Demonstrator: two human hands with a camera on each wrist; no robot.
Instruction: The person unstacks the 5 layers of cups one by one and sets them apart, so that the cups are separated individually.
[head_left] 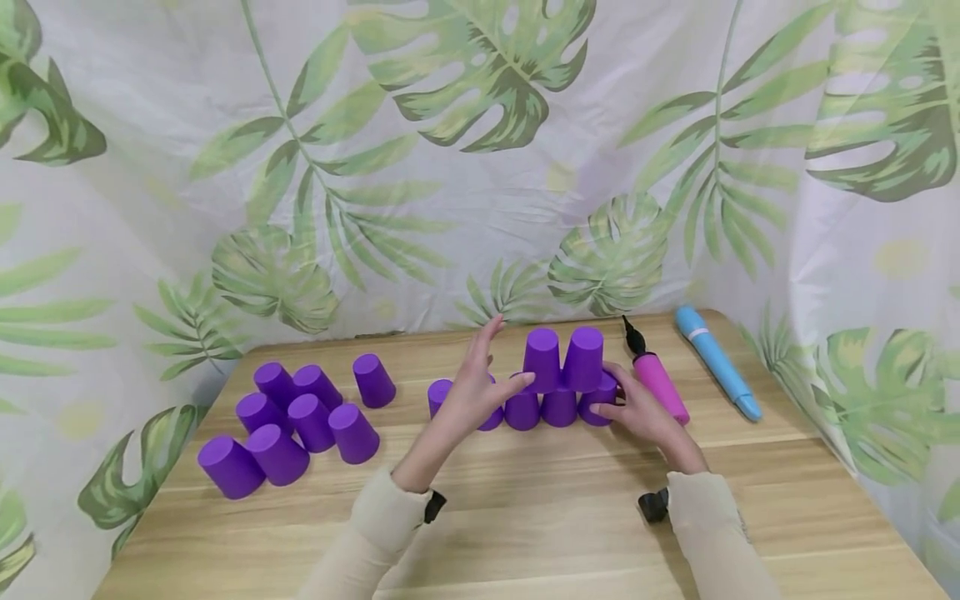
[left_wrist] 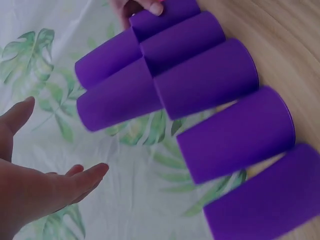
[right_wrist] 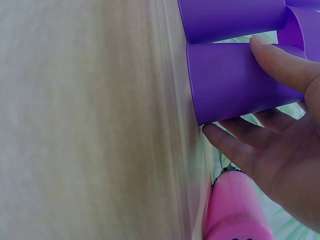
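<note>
Right hand cups the end cup of the bottom row, thumb and fingers curled round it; left hand hovers open, fingers straight, just beside the stack mid-bench. A nudge from either hand could likely slide the bottom cups apart and topple the two perched on top. I count two upper cups, about five below, eight loose cups at left, one pink pump, one blue pump

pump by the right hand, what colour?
Pink pump with a black nozzle; head view shows it best.
</note>
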